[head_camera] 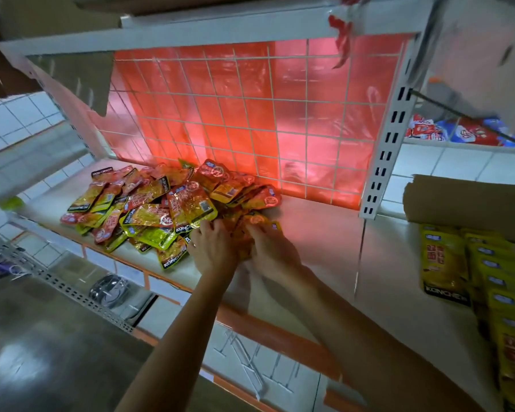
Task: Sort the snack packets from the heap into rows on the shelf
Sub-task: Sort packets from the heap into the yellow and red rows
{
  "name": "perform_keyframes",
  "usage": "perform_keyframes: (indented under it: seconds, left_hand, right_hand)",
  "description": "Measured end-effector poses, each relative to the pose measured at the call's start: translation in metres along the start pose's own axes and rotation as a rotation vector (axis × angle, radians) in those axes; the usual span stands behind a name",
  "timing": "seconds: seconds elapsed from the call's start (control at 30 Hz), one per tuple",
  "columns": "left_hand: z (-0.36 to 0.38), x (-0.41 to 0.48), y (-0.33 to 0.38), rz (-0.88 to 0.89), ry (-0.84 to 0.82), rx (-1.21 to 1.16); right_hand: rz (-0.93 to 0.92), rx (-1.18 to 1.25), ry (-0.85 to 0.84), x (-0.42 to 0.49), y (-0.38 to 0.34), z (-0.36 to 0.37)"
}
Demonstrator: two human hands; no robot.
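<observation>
A: Where are the packets?

B: The heap of snack packets point(167, 209) lies on the left half of the white shelf point(315, 233). At its near right corner both hands meet. The left hand point(213, 248) and the right hand point(272, 251) curl round a bunch of orange packets point(246, 233), fingers bent over it from either side.

A: How much room is there around the heap?

B: Its back right part touches the wire grid point(250, 114). To the right the shelf is bare as far as the slotted upright point(384, 150). Only a narrow strip of board shows between the heap and the orange front edge point(265, 325).

A: Which way do the packets point?

B: No common way. They lie flat or overlapping at all angles, some face up, some with the black band toward the front. The heap as a whole runs along the shelf, left to right.

A: And beyond it?

B: Past the upright, a row of yellow packets point(446, 263) stands overlapped on the next shelf section, in front of a cardboard box point(470, 203). A red sheet backs the grid. Below is a shiny grey floor point(42, 352).
</observation>
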State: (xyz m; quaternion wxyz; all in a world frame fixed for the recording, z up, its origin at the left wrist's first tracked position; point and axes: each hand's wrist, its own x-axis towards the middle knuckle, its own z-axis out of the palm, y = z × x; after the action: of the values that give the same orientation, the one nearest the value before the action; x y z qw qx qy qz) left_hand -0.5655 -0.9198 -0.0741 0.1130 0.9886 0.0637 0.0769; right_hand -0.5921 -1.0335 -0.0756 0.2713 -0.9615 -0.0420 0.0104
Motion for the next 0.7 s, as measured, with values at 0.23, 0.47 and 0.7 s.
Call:
perform_keyframes:
  seconds: [0.23, 0.47, 0.7]
  left_hand:
    - [0.002, 0.001, -0.001, 0.004, -0.031, -0.023]
    - [0.004, -0.015, 0.015, -0.001, 0.006, -0.001]
    - [0.008, -0.03, 0.028, 0.053, 0.029, -0.022]
  right_hand:
    - [0.15, -0.196, 0.123, 0.001, 0.013, 0.009]
    - [0.216, -0.153, 0.26, -0.02, 0.036, 0.0]
    - [0.522, -0.17, 0.266, -0.044, 0.05, -0.018]
